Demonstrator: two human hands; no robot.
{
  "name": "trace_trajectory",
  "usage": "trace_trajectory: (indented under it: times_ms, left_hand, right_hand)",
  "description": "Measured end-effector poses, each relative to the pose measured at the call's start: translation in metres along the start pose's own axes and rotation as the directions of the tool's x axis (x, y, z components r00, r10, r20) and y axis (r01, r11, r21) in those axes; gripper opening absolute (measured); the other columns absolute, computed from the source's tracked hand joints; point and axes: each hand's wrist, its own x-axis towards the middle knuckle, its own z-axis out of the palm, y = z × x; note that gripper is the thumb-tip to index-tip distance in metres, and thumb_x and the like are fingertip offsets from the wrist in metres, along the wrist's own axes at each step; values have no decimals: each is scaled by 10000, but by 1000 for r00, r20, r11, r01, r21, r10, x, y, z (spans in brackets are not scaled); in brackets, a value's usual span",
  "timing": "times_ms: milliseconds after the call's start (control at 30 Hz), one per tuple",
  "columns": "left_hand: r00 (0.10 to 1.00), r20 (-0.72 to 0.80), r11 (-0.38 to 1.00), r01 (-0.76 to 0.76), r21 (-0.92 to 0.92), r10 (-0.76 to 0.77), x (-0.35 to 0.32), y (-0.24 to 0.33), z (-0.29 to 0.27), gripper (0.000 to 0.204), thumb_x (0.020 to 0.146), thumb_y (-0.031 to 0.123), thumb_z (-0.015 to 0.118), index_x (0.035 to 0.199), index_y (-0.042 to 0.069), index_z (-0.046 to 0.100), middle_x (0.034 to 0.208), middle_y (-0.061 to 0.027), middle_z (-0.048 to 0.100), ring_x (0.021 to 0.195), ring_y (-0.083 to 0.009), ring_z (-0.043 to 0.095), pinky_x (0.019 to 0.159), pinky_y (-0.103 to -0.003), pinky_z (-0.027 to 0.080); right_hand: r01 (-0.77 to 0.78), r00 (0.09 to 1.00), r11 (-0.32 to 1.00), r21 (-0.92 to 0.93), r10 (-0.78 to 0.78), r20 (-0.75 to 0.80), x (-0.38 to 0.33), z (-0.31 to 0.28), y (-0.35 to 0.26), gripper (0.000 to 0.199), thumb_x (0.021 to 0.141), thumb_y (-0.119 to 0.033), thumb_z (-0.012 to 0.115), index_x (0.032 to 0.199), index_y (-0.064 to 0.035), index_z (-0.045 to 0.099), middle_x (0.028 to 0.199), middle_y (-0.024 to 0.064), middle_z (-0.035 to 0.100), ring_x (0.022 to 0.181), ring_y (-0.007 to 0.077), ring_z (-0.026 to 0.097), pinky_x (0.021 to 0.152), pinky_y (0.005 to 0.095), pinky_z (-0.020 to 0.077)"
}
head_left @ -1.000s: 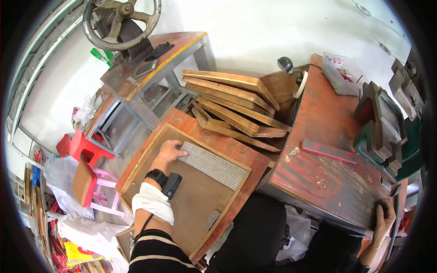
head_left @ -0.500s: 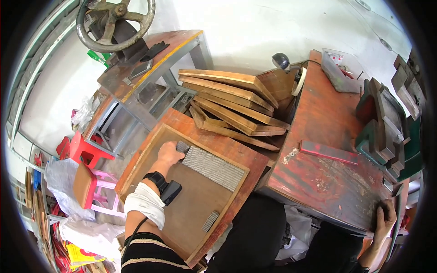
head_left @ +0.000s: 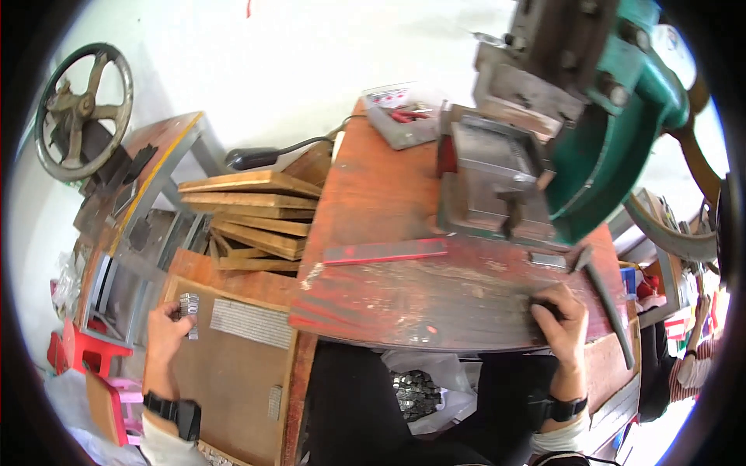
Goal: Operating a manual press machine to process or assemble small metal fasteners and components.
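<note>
My left hand (head_left: 165,330) is at the left, over a shallow wooden tray (head_left: 221,380), its thumb and fingers closed on a short stack of small metal pieces (head_left: 189,305). Beside it in the tray lies a block of tightly packed rows of grey metal pieces (head_left: 250,322). A smaller group of the pieces (head_left: 274,403) sits by the tray's right side. My right hand (head_left: 563,320) rests at the front edge of the wooden bench (head_left: 435,303), fingers curled, their tips partly hidden. Near it lie a small metal block (head_left: 548,260) and a hammer (head_left: 608,307).
A green press (head_left: 614,163) with a metal die block (head_left: 497,167) stands on the bench. A red bar (head_left: 385,252) lies in front, a plastic box (head_left: 400,132) behind. Wooden trays (head_left: 260,225) are stacked at left. A bag of metal pieces (head_left: 416,394) sits between my legs.
The view has swung right, bringing the press and hammer into sight. My left hand has moved slightly away from the packed rows with the pieces. My right hand stays at the bench edge.
</note>
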Motion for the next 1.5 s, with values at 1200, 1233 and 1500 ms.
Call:
trace_trajectory:
  times_ms: [1200, 1233, 1500]
  left_hand:
    - [328, 258, 394, -877, -276, 909, -105, 270, 214, 568, 729, 168, 779, 1226, -10, 569, 1233, -167, 531, 1144, -377, 482, 986, -455, 401]
    - [327, 258, 396, -871, -290, 909, -104, 270, 216, 571, 716, 177, 794, 1208, -12, 576, 1201, -166, 530, 1133, -367, 483, 977, -462, 396]
    - [367, 233, 430, -832, -351, 900, -103, 270, 215, 591, 653, 219, 845, 1142, -7, 602, 1070, -152, 581, 1056, -354, 514, 934, -464, 410]
  right_hand:
    - [200, 952, 976, 91, -215, 217, 16, 27, -27, 713, 683, -105, 812, 1338, -59, 532, 1246, 177, 597, 1171, 385, 513, 1016, 446, 424]
    - [198, 951, 976, 85, -213, 224, 16, 26, -27, 713, 683, -105, 812, 1338, -59, 532, 1246, 177, 597, 1171, 385, 513, 1016, 446, 424]
    - [189, 927, 979, 73, -202, 315, 24, 18, -21, 743, 689, -150, 842, 1359, -86, 528, 1221, 150, 618, 1091, 338, 555, 955, 423, 472]
